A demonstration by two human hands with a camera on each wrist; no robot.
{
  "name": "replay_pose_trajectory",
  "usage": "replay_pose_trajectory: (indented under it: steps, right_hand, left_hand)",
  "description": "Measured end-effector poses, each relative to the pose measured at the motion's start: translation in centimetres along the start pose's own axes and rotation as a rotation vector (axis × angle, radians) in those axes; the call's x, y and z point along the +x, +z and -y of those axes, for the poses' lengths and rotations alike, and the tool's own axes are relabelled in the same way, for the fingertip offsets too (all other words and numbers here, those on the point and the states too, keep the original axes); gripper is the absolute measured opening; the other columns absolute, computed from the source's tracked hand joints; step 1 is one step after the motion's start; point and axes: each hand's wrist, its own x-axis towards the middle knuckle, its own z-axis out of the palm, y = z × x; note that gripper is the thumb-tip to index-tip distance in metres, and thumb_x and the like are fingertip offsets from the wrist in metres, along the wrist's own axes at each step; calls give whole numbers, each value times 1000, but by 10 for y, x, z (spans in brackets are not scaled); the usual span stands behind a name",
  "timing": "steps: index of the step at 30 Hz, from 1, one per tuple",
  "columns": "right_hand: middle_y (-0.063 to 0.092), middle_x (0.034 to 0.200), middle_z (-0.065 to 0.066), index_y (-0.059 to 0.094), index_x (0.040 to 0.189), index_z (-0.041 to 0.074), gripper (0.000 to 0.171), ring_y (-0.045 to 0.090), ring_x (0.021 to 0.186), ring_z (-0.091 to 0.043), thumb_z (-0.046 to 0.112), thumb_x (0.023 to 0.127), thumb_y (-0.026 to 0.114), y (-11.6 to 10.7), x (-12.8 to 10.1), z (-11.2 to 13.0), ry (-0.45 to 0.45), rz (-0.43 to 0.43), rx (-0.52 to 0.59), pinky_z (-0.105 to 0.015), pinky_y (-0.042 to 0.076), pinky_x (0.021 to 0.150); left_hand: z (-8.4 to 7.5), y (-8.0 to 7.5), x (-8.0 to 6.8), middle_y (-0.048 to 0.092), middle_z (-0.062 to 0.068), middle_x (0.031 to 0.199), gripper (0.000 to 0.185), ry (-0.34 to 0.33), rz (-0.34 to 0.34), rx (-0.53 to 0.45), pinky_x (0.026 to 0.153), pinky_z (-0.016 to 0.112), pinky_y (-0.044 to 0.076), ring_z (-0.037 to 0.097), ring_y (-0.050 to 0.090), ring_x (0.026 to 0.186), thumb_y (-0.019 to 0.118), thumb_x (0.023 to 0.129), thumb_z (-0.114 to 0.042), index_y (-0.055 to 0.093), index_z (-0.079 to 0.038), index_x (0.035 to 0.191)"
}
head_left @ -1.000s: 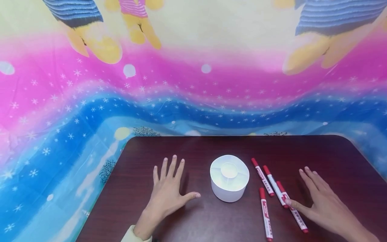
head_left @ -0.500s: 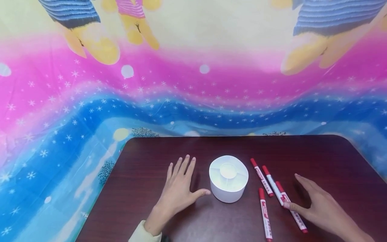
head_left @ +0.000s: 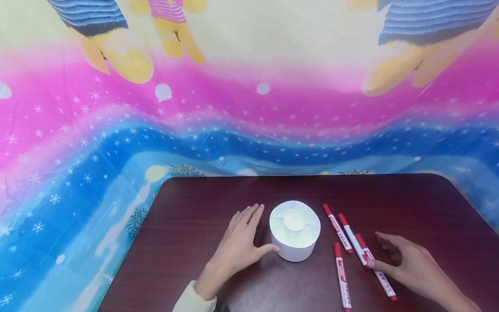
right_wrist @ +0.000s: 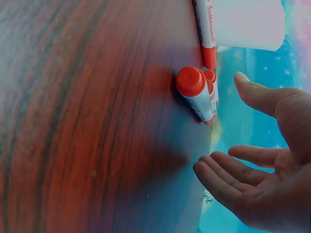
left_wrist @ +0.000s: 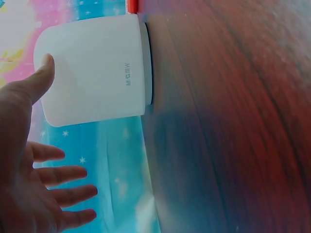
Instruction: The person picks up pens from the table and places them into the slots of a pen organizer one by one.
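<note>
A white round pen holder [head_left: 295,232] with inner compartments stands upright on the dark wooden table. My left hand [head_left: 239,242] is beside its left side, thumb tip right at the wall and the other fingers extended past it; the left wrist view shows the holder's lettered wall [left_wrist: 92,70]. To the holder's right lie several red-capped markers, one near the front [head_left: 342,277] and others such as the white-barrelled marker [head_left: 354,240]. My right hand [head_left: 415,264] hovers by the rightmost marker [head_left: 380,277], fingers bent loosely with a gap to the thumb; it grips nothing.
The dark reddish-brown table [head_left: 195,190] has rounded far corners. Behind it hangs a colourful printed cloth [head_left: 241,99] with pink and blue bands, reaching down to the table's back edge. A pale sleeve [head_left: 195,299] covers the left forearm.
My left hand has moved right, up to the pen holder. The right hand has moved slightly left and its fingers have bent towards the markers. Holder and markers have stayed in place.
</note>
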Motion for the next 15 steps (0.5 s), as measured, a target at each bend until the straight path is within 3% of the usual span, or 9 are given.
replay_pose_trajectory:
  steps: [8, 15]
  right_hand:
    - [79, 116, -15, 67, 138, -2, 84, 76, 89, -18, 50, 78, 94, 1, 1, -4, 2, 3, 73, -25, 63, 69]
    - [81, 106, -5, 71, 132, 1, 72, 73, 81, -2, 44, 80, 95, 2, 3, -8, -11, 18, 105, -22, 58, 67]
  left_hand:
    - [0, 4, 4, 58, 8, 158, 108, 35, 32, -18, 120, 53, 49, 28, 58, 144, 80, 82, -74, 44, -14, 164]
    - [2, 7, 6, 61, 5, 153, 104, 14, 59, -106, 111, 50, 57, 26, 63, 139, 82, 83, -71, 45, -18, 164]
